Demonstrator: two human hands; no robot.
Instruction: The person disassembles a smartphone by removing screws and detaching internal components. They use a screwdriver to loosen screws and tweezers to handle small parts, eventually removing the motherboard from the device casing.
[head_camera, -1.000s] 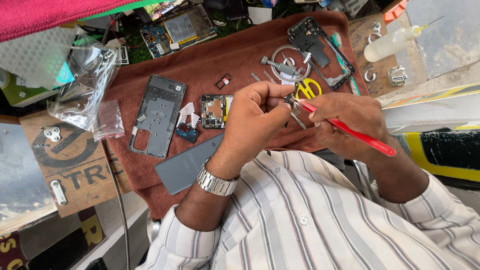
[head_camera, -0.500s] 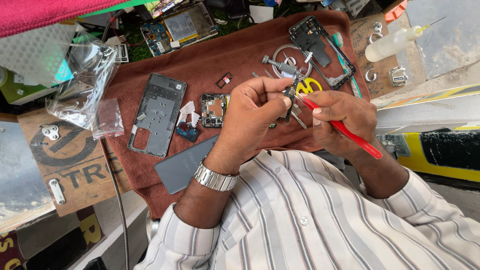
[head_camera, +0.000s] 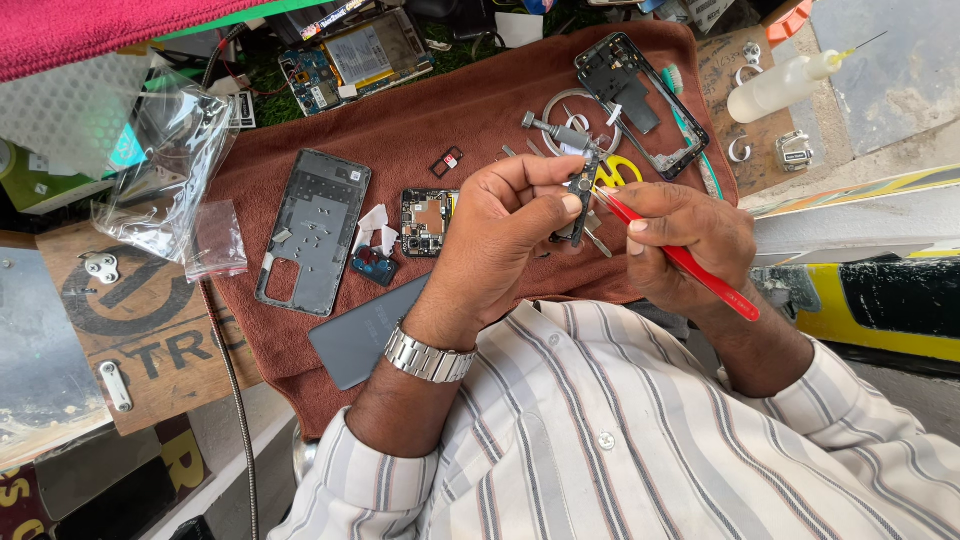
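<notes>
Disassembly well advanced: left hand pinching small camera module, right hand pinching red tweezers against it; stripped phone frame, circuit board on brown towel.

The left hand covers the lower end of the small dark phone part it pinches. The red tweezers' middle is hidden inside the right hand. The top edge crops the circuit board.

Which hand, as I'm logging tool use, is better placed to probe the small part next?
Probably right: the right hand holds red tweezers, tip at the small dark part; the left hand pinches it.
</notes>
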